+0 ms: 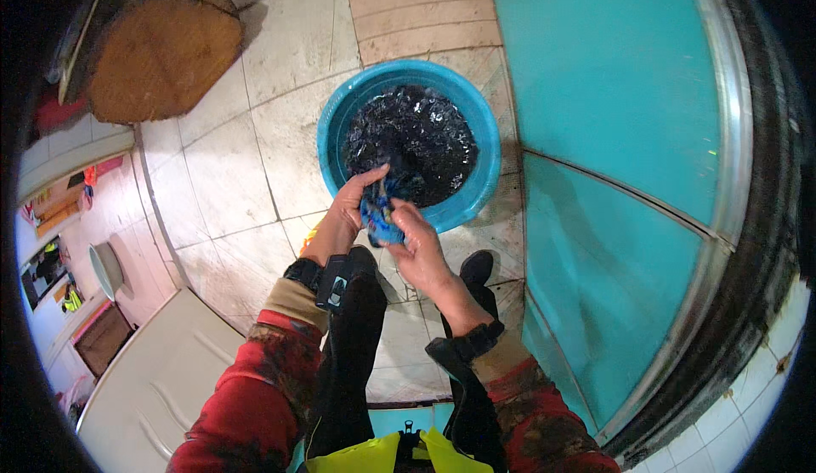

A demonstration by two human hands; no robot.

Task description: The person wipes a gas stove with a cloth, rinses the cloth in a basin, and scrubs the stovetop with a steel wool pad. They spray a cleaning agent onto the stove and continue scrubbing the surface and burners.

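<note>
A wet blue patterned cloth is bunched between my two hands at the near rim of a blue plastic basin. My left hand holds the cloth from the left, its thumb sticking out over the basin. From the right, my right hand grips the lower part of the cloth with the fingers curled around it. Dark, glinting water fills much of the basin. Whether anything lies beneath the surface I cannot tell.
The basin stands on a stained tiled floor. Turquoise panels in a metal frame rise close on the right. A brown wooden slab is at the upper left, a pale moulded panel at the lower left. My shoes are near the basin.
</note>
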